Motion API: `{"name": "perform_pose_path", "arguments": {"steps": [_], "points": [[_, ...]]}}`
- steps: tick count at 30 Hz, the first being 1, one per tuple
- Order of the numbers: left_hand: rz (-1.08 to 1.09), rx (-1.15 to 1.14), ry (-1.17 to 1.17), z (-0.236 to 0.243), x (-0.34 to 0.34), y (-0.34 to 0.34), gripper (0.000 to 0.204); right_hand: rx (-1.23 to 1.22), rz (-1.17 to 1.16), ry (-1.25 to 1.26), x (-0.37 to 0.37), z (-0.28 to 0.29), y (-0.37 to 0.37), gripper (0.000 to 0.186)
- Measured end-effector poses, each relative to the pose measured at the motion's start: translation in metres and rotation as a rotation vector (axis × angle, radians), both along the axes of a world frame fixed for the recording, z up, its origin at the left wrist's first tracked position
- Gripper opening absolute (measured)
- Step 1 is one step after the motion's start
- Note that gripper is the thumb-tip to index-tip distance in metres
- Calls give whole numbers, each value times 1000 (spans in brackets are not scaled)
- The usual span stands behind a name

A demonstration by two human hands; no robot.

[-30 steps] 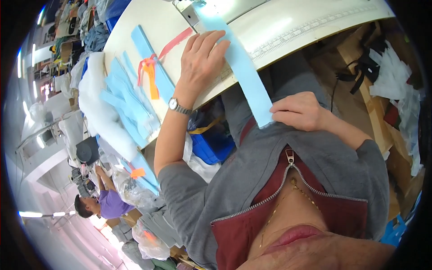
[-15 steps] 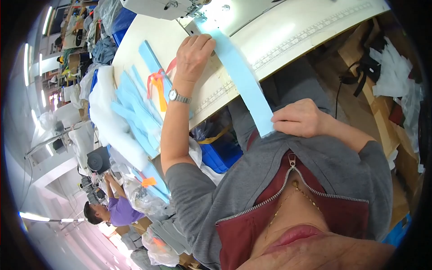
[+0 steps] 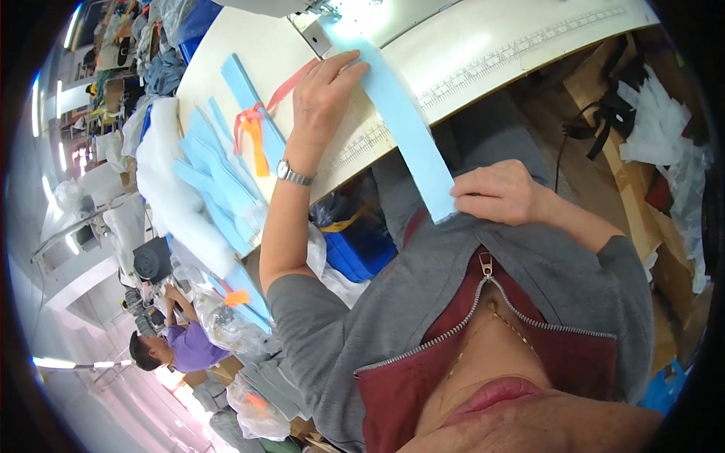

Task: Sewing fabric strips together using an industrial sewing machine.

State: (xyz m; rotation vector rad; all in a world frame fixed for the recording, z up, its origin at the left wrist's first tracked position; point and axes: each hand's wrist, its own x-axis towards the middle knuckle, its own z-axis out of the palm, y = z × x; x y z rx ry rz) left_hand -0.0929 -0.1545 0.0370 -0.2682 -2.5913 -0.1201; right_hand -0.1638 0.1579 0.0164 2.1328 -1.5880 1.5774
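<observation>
A long light blue fabric strip [image 3: 404, 128] runs from under the sewing machine [image 3: 283, 6], over the table's front edge and down toward my lap. My left hand [image 3: 321, 102], with a metal-banded watch on its wrist, has its fingertips closed on the strip's left edge just in front of the machine. Near the strip's lower end, my right hand [image 3: 502, 192] pinches its right edge between thumb and fingers. The strip is drawn fairly straight between machine and right hand. Glare from the machine's lamp hides the needle area.
More light blue strips [image 3: 215, 166] lie on the table's left, beside red and orange ribbons [image 3: 253, 132] and white padding [image 3: 170, 192]. A printed ruler [image 3: 521, 57] follows the table's edge. Below hangs a blue bin [image 3: 355, 253]. A co-worker in purple [image 3: 192, 347] is at far left.
The view has shifted slightly, so the table and piles sit further left. My left hand's fingers are straighter along the strip's edge. My right hand keeps its grip at the lower end.
</observation>
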Motion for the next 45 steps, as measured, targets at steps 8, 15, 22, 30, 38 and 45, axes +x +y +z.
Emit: {"name": "perform_pose_path", "arguments": {"steps": [8, 15, 22, 30, 38, 45], "points": [[90, 135, -59, 7, 39, 48, 39, 4, 7, -134, 1, -6, 1, 18], [-9, -114, -16, 10, 32, 39, 26, 33, 24, -120, 5, -8, -1, 18], [-9, -121, -69, 7, 35, 39, 25, 94, 34, -121, 5, -10, 0, 16], [-47, -9, -140, 6, 31, 34, 24, 158, 37, -83, 4, -17, -2, 15], [9, 154, -281, 18, 26, 44, 22, 313, 50, -11, -4, -19, -5, 13], [-1, 234, -335, 24, 24, 35, 28, 397, 87, 38, -13, -10, -11, 10]]}}
